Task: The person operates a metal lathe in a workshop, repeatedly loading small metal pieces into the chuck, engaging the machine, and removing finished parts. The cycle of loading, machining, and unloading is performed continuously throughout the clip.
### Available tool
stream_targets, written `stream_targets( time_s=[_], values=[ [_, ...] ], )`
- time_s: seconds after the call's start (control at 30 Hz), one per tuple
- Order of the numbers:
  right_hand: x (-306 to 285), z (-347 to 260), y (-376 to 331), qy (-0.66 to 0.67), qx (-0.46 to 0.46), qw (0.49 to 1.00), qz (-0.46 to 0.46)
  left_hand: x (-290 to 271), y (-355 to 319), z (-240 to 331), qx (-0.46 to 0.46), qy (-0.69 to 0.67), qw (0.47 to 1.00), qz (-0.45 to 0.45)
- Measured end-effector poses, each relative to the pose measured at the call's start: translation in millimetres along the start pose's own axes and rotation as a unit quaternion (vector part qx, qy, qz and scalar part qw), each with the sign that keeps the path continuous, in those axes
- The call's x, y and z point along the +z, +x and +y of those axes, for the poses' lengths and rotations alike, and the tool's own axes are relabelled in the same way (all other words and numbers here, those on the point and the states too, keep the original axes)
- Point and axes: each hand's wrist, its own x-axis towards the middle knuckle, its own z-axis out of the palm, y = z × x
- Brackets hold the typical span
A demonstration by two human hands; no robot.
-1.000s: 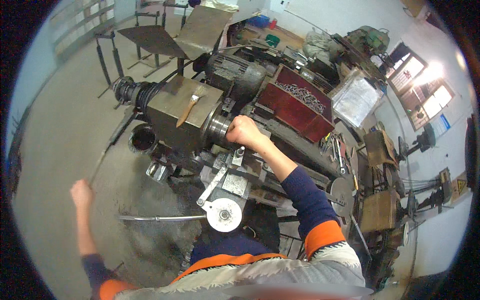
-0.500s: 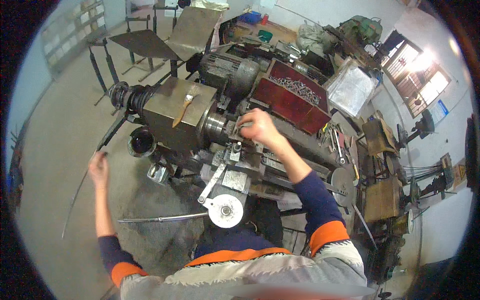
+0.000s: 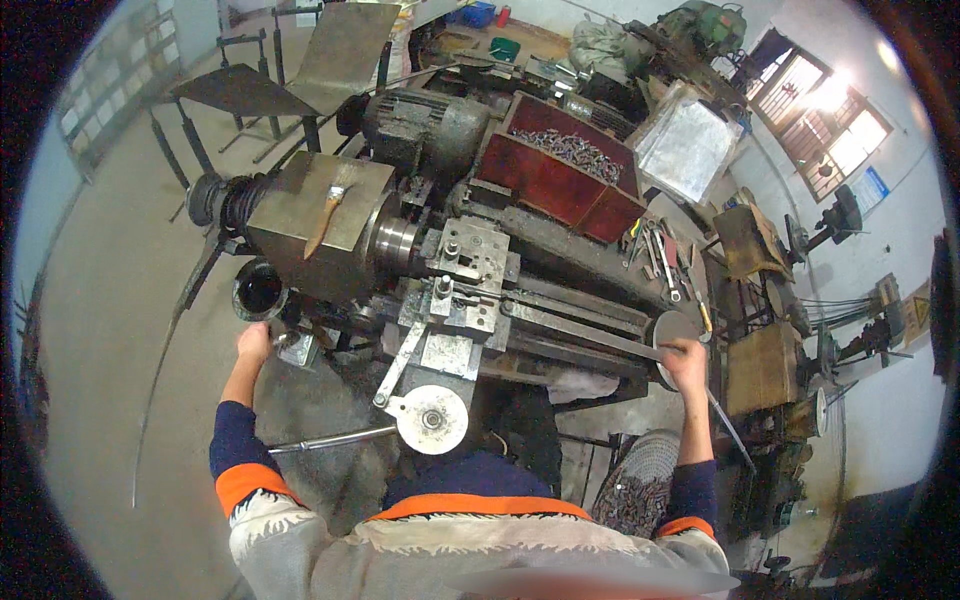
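My right hand (image 3: 685,366) is closed around the right end of a long flat metal bar (image 3: 585,331). That bar runs back to the lathe's tool slide (image 3: 468,262). My left hand (image 3: 254,341) is closed just below a dark round cup (image 3: 260,288), beside a small metal box (image 3: 298,349); what its fingers hold, if anything, is hidden. Between my arms, a white round dial (image 3: 432,419) sits at the front of the lathe with a long metal handle (image 3: 335,439) reaching left. The chuck (image 3: 398,244) sticks out of the headstock (image 3: 318,215).
A wooden-handled brush (image 3: 324,222) lies on the headstock. Behind the slide stands a red tray (image 3: 545,185) of small metal parts. Wrenches and other tools (image 3: 668,262) lie right of it. A basket of small parts (image 3: 640,487) sits by my right elbow. A thin rod (image 3: 150,390) slants down at left.
My right hand has gone from the tool slide, rightward and toward me, onto the bar's end. My left hand has moved right, from beside the thin rod to below the cup.
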Motion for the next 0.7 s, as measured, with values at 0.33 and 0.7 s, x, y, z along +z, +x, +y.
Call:
stream_targets(
  time_s=[0.33,0.7],
  values=[
    [-40.1,229.6,-76.8,-0.281,0.305,0.902,-0.121,-35.7,-144.5,-67.9,-0.117,-0.187,0.961,-0.164],
    [-8.3,248.6,-132.3,-0.318,0.322,0.889,-0.073,-36.3,-204.4,-36.4,-0.299,-0.542,0.748,0.241]
  ],
)
